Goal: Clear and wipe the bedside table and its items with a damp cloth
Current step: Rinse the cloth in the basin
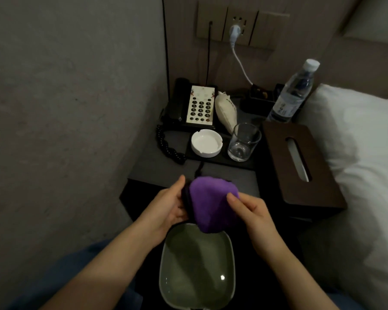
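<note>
Basin: pale green rounded plastic basin (230, 271) sits nearest, low in view, shallow water inside; its near rim is cut off by the frame edge.
Cloth: bunched purple microfibre cloth (213, 203) held right over the basin's far rim, in front of the table edge.
Hands: left hand (169, 203) grips the cloth's left side, fingers curled round a dark fold; right hand (248, 208) pinches its right side.
Table: dark grey bedside table (157, 166) has a bare front-left strip; wall tight on the left, bed on the right.
Tissue box: dark brown wooden tissue box (300, 166) hugs the right edge, a tissue showing in the slot.
Tray: white round ashtray (206, 143) and clear drinking glass (244, 142) look empty.
Back: black desk phone (193, 106), clear water bottle (289, 95); the stuff behind is too dark to make out.
</note>
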